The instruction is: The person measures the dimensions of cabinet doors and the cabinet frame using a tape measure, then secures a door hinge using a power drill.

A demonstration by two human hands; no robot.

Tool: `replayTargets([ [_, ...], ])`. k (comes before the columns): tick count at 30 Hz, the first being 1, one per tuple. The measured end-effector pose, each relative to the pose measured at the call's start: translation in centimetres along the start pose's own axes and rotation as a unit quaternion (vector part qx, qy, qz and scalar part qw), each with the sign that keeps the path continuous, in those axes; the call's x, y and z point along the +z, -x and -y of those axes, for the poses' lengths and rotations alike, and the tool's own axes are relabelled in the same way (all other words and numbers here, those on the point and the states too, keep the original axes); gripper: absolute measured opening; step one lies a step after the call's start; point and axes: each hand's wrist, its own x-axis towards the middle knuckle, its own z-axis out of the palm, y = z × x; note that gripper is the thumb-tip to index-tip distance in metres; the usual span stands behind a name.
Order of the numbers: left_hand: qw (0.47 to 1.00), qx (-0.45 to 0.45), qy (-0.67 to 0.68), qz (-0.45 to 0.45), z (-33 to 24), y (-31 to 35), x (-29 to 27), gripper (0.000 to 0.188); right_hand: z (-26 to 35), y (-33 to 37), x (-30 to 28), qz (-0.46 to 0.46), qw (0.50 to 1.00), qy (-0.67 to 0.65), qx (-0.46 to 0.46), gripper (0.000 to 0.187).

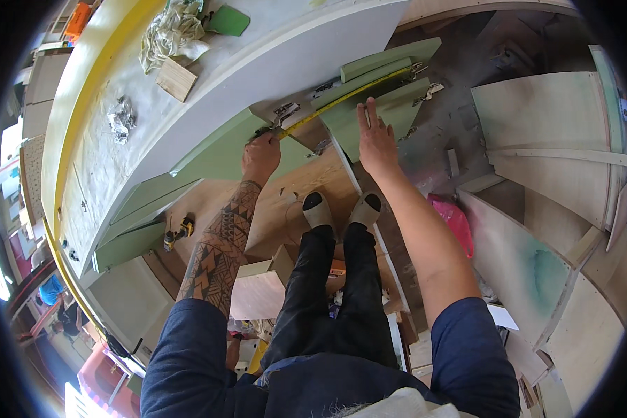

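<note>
My left hand (261, 159) is closed around a tape measure, its dark case mostly hidden by my fingers. The yellow tape blade (348, 96) runs out from it to the upper right, along pale green cabinet doors. Metal hinges (285, 111) are fitted along the doors' edges. My right hand (379, 146) is over a green door (341, 120), just below the blade. Its index and middle fingers stretch out, and nothing shows in it. Another long green door (219, 150) lies beneath my left hand.
A long white worktop (258, 66) curves along the left, carrying a crumpled cloth (171, 38), a wood block (176, 79) and crumpled foil (121, 118). A cordless drill (180, 233) stands left of my feet. Plywood cabinet frames (547, 111) and a pink bag (453, 219) are at right.
</note>
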Motion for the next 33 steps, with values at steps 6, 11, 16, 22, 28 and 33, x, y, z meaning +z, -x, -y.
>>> replayTargets([
  [6,0.999,0.012,-0.038,0.010,0.8,-0.7,0.5,0.039,0.3,0.0,0.1,0.001,1.000,-0.014,0.001,0.089],
  [11,0.998,0.038,-0.043,0.041,2.4,-1.6,0.2,0.038,0.5,-0.1,0.3,-0.001,1.000,-0.017,0.001,0.089],
  [16,0.992,0.079,-0.017,0.094,2.7,-2.1,-0.2,0.037,-0.3,-0.1,1.0,-0.042,0.999,-0.025,-0.015,0.089],
  [22,0.984,0.121,-0.051,0.117,2.0,-1.5,-1.1,0.038,-0.4,-0.1,1.0,-0.038,0.999,-0.026,-0.024,0.092],
  [28,0.992,0.080,-0.019,0.096,3.1,-1.8,-1.6,0.037,0.6,-0.5,0.7,-0.055,0.997,-0.036,-0.035,0.093],
  [33,0.992,0.064,-0.027,0.101,2.0,-1.6,-0.8,0.038,-0.5,-0.3,0.9,-0.067,0.996,-0.044,-0.038,0.093],
])
